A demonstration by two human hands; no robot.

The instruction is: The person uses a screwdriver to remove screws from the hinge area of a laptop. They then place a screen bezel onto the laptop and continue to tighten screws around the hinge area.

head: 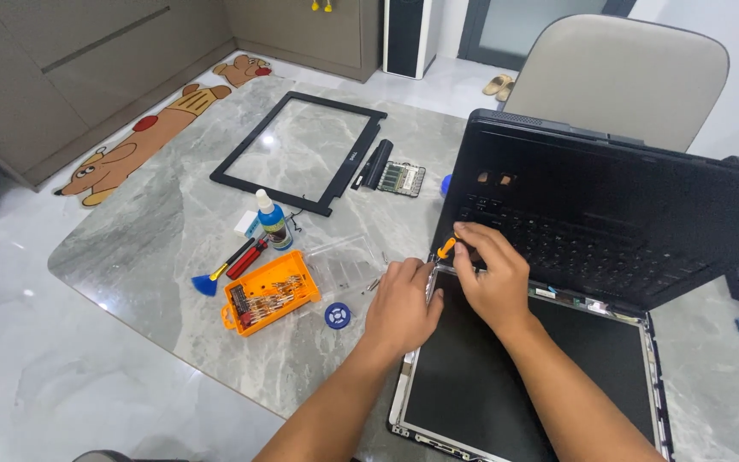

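Laptop (592, 214): open on the counter (173, 257), screen panel (523, 376) lying flat at the near edge
Done: bezel frame (301, 150) off, lying far left
Left: panel corner apparently not yet freed
Right hand (493, 278): pinching orange screwdriver (446, 248)
Left hand (404, 304): curled, steadying panel edge

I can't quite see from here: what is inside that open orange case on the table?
The orange case holds rows of small metal screwdriver bits in a dark holder. Their tip shapes are too small to tell, and anything beneath the holder is covered.

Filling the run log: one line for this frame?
left hand: steadies bare laptop screen panel | right hand: holds small orange-handled screwdriver at hinge corner
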